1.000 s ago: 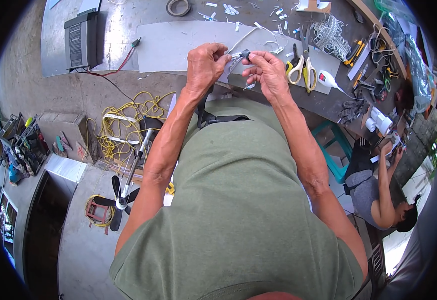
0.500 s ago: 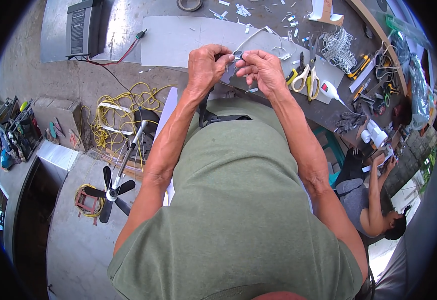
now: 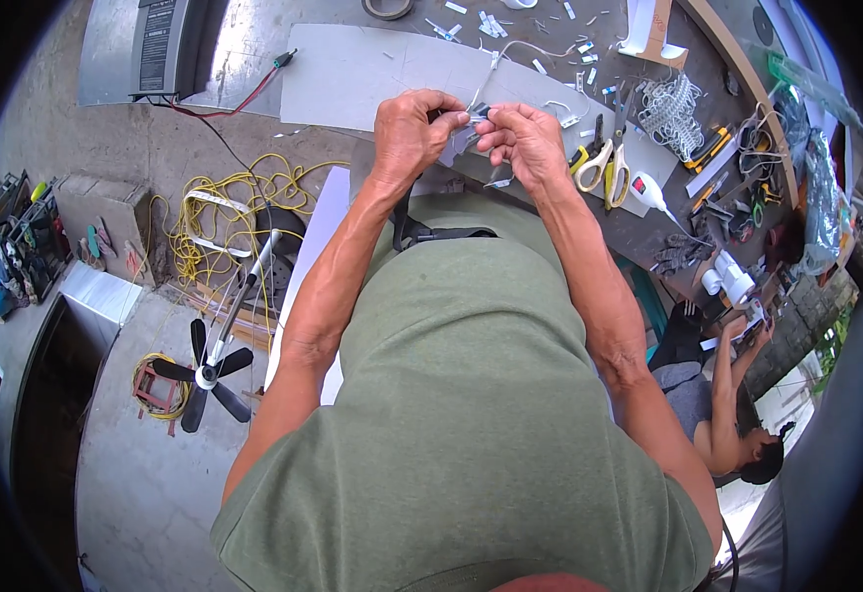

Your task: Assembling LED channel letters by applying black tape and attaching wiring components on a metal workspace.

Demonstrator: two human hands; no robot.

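Note:
Over the near edge of the grey sheet [image 3: 382, 79], both my hands meet at chest height. My left hand [image 3: 412, 138] is closed in a pinch on a thin white cable [image 3: 494, 61], which loops up and away to the right over the sheet. Fingertips of my right hand [image 3: 530, 140] press together on a small dark piece [image 3: 483, 111] at the cable's end; its exact kind is too small to make out. Just right of that hand lie scissors with cream handles [image 3: 594, 168] and a yellow-handled tool [image 3: 578, 158].
A coiled pale chain [image 3: 670, 113], a white glue-gun-like tool [image 3: 648, 189] and white scraps [image 3: 490, 25] lie on the dark table. A dark grey box with leads [image 3: 158, 49] stands far left. At right, another person [image 3: 717, 414] works. A fan [image 3: 206, 377] stands lower left.
The view has shifted slightly. The cable's bend above my hands has changed shape, and the small dark piece shows more between my fingertips. Both hands keep their pinch.

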